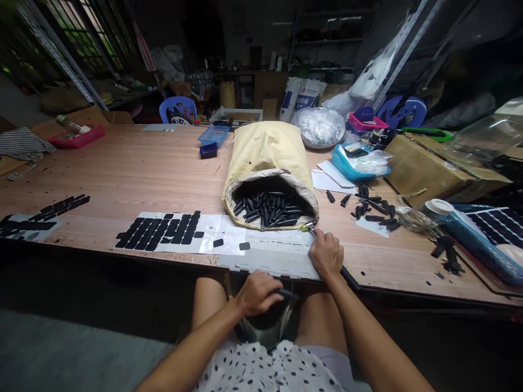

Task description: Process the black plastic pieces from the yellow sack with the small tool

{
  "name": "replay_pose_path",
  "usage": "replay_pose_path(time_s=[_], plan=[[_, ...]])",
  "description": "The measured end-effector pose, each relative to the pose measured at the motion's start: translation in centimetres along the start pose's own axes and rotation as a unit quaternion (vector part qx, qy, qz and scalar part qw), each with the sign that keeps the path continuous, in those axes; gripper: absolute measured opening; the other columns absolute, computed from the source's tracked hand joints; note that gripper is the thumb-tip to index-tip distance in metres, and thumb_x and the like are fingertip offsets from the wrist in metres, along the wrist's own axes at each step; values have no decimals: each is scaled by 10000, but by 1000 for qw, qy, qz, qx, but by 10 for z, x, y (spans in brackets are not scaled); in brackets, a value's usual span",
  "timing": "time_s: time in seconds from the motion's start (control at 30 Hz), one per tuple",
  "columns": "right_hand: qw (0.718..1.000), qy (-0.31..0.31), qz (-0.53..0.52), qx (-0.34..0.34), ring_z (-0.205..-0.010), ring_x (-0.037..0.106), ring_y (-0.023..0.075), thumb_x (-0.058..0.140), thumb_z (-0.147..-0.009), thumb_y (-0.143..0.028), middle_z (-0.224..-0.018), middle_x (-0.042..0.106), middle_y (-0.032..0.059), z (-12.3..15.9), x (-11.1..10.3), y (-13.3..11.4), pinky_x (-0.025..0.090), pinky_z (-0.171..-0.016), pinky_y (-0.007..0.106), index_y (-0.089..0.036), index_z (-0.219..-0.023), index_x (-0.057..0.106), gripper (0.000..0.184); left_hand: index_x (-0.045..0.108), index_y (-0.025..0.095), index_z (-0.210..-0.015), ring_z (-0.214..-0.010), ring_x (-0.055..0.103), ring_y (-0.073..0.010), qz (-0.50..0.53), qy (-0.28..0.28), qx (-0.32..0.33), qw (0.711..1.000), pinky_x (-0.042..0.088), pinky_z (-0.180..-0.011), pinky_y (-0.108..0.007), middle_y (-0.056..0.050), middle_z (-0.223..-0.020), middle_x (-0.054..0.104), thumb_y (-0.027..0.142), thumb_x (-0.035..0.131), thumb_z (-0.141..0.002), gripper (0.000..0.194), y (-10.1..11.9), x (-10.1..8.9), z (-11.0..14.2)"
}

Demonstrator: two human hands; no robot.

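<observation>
My right hand (327,253) is wrapped round a small hammer (309,225) at the table's front edge. Its head has a yellowish face, and its dark handle sticks out below my wrist. Below the edge, over my lap, my left hand (259,294) is closed on a slim black plastic piece (286,293); its exact kind is unclear. Straight ahead lies a cream sack (267,144), its mouth facing me, with many similar black pieces (272,209) inside. A grey sheet (267,262) lies on the table between the sack and me.
Rows of flat black pads (157,231) lie on white sheets to the left. Loose black pieces (378,207) are scattered right of the sack, near a blue basket (355,169) and a cardboard box (433,166). A blue tray (490,247) stands far right.
</observation>
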State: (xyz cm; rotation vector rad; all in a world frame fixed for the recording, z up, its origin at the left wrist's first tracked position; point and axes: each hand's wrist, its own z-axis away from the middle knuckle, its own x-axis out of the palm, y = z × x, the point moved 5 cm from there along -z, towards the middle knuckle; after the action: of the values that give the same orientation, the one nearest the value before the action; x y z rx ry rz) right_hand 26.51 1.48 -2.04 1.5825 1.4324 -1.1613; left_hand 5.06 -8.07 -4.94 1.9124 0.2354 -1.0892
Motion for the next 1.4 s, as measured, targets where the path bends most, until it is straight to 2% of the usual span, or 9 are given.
replay_pose_path(time_s=[0.13, 0.27, 0.47, 0.53, 0.63, 0.77, 1.13, 1.3, 1.4], plan=[[1000, 12, 13, -6, -836, 477, 220, 507, -886, -194, -871, 571, 93, 0, 2, 1, 240, -639, 308, -186, -1186, 650, 332, 702, 208, -1111, -986, 700, -243, 4, -116, -237, 965, 510, -886, -333, -96, -1023, 751, 314, 570, -913, 260, -15, 46, 38], [1000, 14, 20, -13, -827, 475, 221, 511, -883, -198, -864, 567, 95, 0, 2, 2, 232, -636, 309, -184, -1183, 654, 333, 691, 185, -1209, -1142, 674, -310, -22, -206, -424, 882, 511, -961, -381, -152, -1155, 732, 229, 572, -878, 354, -32, 55, 50], [999, 27, 22, -18, -811, 469, 222, 490, -893, -186, -845, 565, 96, 1, 2, 2, 208, -618, 309, -176, -1171, 657, 325, 747, 217, -1096, -941, 720, -255, 152, -266, -271, 912, 548, -849, -328, -69, -981, 772, 331, 742, -761, 353, -12, 0, 10], [999, 30, 21, -21, -812, 469, 218, 497, -891, -188, -842, 560, 92, 2, 3, 1, 202, -620, 305, -178, -1166, 653, 317, 752, 204, -1061, -829, 711, -199, 225, -223, -217, 923, 548, -769, -280, -42, -916, 767, 370, 701, -803, 311, -13, -42, -21], [999, 27, 25, -22, -817, 473, 216, 495, -893, -190, -848, 562, 91, 2, 3, 0, 202, -623, 302, -173, -1167, 652, 316, 751, 173, -1006, -835, 692, -191, 153, -2, -230, 961, 544, -755, -286, -57, -908, 754, 375, 546, -916, 302, -43, -120, -78], [999, 19, 25, -15, -825, 481, 218, 488, -897, -191, -855, 571, 92, 2, 2, -1, 218, -628, 301, -167, -1176, 655, 326, 754, 152, -996, -1056, 683, -258, -120, 128, -403, 898, 518, -892, -324, -147, -1092, 741, 222, 538, -925, 238, -92, -178, -121], [1000, 3, 9, -7, -852, 476, 233, 499, -882, -206, -882, 572, 105, 2, -2, -3, 250, -639, 318, -182, -1186, 640, 336, 754, 129, -973, -1036, 692, -281, -137, 130, -528, 828, 515, -788, -300, -184, -1111, 737, 196, 690, -809, 188, -132, -177, -120], [1000, -2, 1, -3, -863, 471, 236, 481, -892, -211, -897, 568, 109, 2, -3, -4, 261, -662, 322, -181, -1210, 637, 356, 750, 178, -972, -931, 674, -200, -127, 279, -375, 875, 499, -810, -277, -79, -975, 747, 243, 654, -853, 166, -97, -180, -110], [1000, -6, -1, -2, -870, 470, 243, 474, -894, -210, -903, 570, 114, 2, -4, -4, 265, -667, 327, -179, -1218, 637, 364, 745, 192, -968, -833, 648, -169, -57, 247, -235, 938, 504, -770, -280, -51, -917, 725, 253, 654, -854, 158, -63, -146, -96]])
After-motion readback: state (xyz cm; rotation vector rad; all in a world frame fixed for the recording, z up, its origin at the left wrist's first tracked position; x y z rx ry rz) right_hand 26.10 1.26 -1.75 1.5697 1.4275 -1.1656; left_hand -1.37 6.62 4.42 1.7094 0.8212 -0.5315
